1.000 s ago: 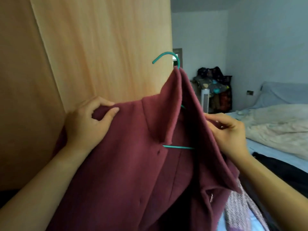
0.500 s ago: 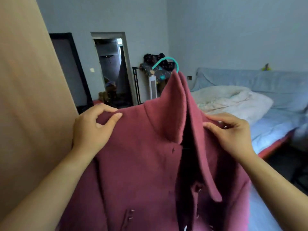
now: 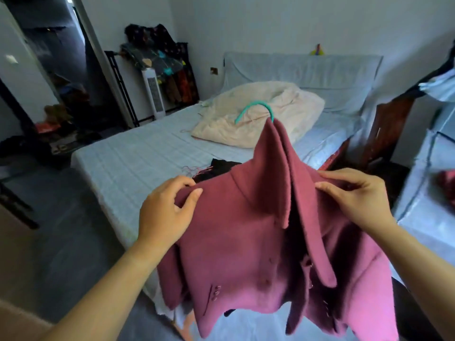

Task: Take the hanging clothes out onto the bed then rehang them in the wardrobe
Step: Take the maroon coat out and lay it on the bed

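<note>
Both hands are grabbing the maroon coat by its shoulders: left hand pinching the left shoulder, right hand pinching the right. It's held up over the bed, collar sticking up with the teal hanger hook poking out. Cream duvet sits bunched near the headboard.

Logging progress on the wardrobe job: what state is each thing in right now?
Coat, on its hanger, held up by both shoulders.
Hanger, inside the coat, hook poking out above the collar.
Left hand, grips one shoulder.
Right hand, pinches the other shoulder.
Quilt, crumpled on the bed.
Black garment, lying on the bed.
</note>
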